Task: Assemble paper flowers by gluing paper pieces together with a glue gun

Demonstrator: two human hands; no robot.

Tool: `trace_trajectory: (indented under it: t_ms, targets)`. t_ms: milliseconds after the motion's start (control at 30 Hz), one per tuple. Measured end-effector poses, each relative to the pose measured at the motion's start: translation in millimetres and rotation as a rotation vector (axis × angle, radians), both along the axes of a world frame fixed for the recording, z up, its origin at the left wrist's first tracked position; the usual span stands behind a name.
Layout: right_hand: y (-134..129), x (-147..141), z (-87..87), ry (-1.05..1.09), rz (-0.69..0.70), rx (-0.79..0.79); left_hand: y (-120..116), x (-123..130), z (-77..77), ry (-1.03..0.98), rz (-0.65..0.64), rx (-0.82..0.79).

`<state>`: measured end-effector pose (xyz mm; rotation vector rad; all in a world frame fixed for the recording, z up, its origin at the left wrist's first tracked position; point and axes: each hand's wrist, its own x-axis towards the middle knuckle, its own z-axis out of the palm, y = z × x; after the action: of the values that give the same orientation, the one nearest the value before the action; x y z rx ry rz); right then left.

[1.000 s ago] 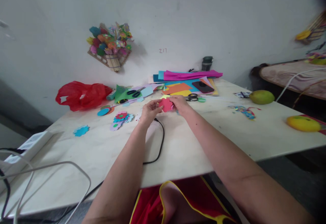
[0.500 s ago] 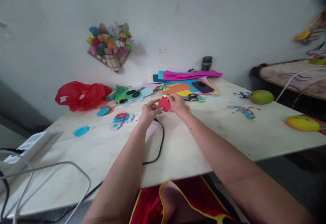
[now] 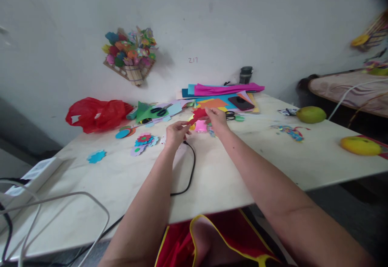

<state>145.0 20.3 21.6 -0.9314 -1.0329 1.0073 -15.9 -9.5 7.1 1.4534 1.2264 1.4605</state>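
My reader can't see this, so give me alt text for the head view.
The left hand and right hand hold a red cutout over a pale table. Flower cutouts and a red bag lie left, coloured sheets beyond, two fruits right.

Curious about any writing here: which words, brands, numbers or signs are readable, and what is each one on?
"217": written in reddish strokes on the wall; the first digit looks a bit like a Z.
Small packet beside the green fruit: any print is too small and blurred to read.
I can read nothing else.
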Motion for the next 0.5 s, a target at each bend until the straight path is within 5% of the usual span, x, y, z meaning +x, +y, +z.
trace_trajectory:
  t_ms: [200,500]
  targets:
    - [2.0,3.8,-2.3,0.034,0.01,0.011,4.1,-5.1,-8.6,0.162,0.009,0.225]
    - [1.7,4.8,-1.0,-0.066,0.021,0.033,-0.9,-6.2,-1.9,-0.105,-0.097,0.087]
